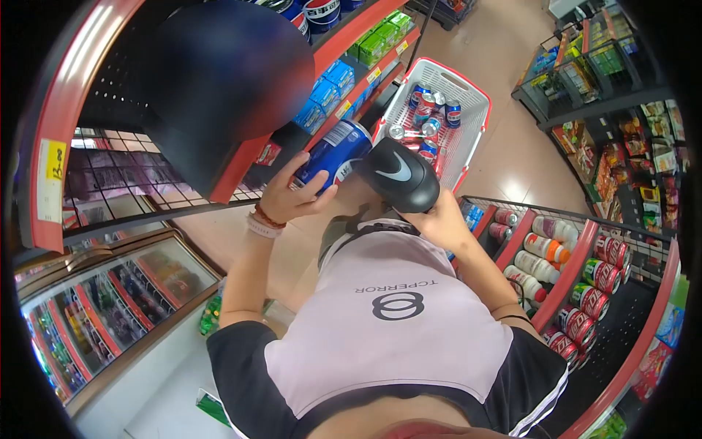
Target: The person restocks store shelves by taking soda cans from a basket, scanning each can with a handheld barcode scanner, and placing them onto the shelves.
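Observation:
In my left hand (292,194) is a blue drink can (335,157), tilted, with a barcode label on its upper side. My fingers wrap round its lower left part, and a band and a bracelet are on that wrist. A black handheld scanner (401,175) with a white tick-shaped mark is gripped in my right hand (439,219); most of those fingers are hidden under it. The scanner's head is right beside the can; whether they touch I cannot tell. Beyond both hands stands a white shopping basket (433,72) with a red rim, holding several cans (424,110).
A shelf with red edges (351,106) and boxed drinks runs along the left. A dark, blurred round shape (219,73) covers part of it. Bottles and cans fill a rack (563,271) on the right. A glass-topped cooler (117,307) is at lower left; tiled floor (504,175) lies beyond the basket.

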The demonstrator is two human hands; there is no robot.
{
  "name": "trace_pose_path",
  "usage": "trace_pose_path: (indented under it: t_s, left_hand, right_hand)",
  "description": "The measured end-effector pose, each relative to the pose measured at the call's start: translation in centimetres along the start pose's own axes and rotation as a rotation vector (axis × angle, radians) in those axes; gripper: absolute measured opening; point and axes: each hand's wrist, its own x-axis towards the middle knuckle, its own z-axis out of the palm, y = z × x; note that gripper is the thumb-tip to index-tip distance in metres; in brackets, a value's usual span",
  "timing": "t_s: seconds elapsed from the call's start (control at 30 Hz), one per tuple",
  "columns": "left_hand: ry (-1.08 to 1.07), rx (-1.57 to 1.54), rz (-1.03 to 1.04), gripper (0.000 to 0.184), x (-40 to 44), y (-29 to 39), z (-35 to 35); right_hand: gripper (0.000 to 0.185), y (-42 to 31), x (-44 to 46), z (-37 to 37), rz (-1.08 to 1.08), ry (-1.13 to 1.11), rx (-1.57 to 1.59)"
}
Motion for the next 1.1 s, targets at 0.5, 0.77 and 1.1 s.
trace_pose_path:
  t_s: [0.5, 0.77, 1.1]
  left_hand:
    - [-0.154, -0.045, 0.224, 0.045, 1.9, 0.6, -2.9]
    - [-0.040, 0.133, -0.027, 0.045, 2.0, 0.3, -8.8]
    - [0.744, -0.085, -0.858, 0.070, 11.0, -9.1, -9.1]
  right_hand:
    - [0.035, -0.6, 0.7, 0.2, -0.022, -0.123, -0.049]
    - [0.026, -0.4, 1.6, -1.4, -0.171, 0.083, 0.023]
    - [0.025, 1.4, 3.3, -2.8, -0.097, -0.016, -0.072]
